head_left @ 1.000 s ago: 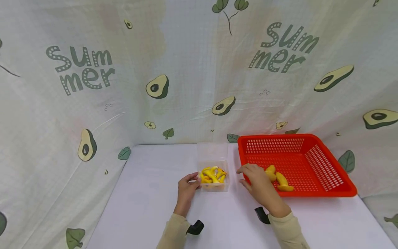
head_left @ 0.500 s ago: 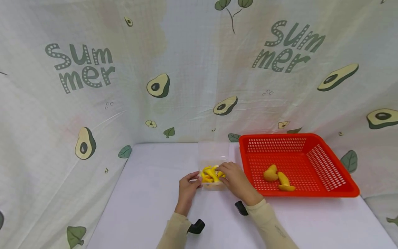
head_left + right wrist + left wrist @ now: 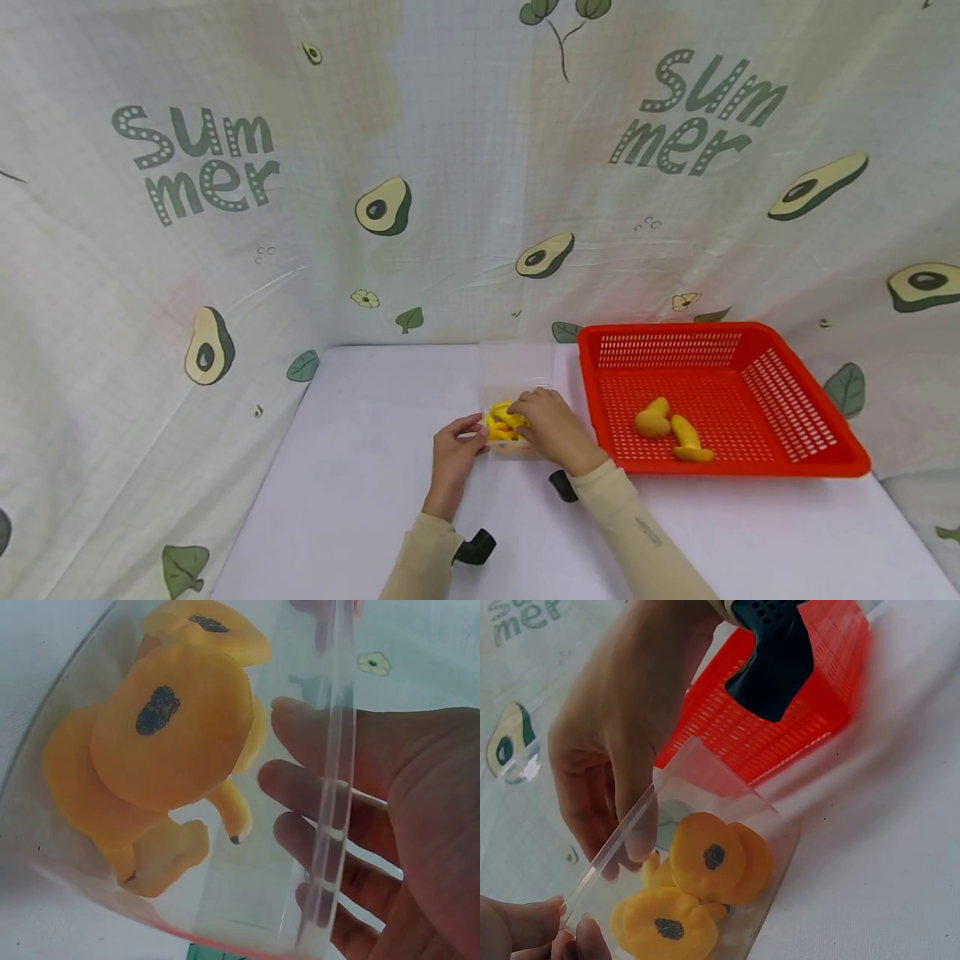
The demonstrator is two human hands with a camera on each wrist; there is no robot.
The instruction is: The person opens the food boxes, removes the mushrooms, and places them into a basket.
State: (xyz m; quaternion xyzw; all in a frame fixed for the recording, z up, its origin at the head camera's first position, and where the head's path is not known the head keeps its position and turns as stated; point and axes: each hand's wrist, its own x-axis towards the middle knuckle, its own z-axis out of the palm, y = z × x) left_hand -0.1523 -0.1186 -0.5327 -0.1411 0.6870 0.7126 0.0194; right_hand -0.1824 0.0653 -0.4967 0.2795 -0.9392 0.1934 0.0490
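Clear box of yellow mushrooms: left hand pinching its left rim; right hand inside, fingers relaxed

A clear, straight-sided plastic box stands upright on the desk, open at the top; the left hand grips one corner. Smooth yellow-orange, mushroom-shaped pieces lie heaped inside at varied angles, near the right hand's fingertips. Their caps are broad and rounded, two bearing dark oval patches; slimmer stems poke out between them.
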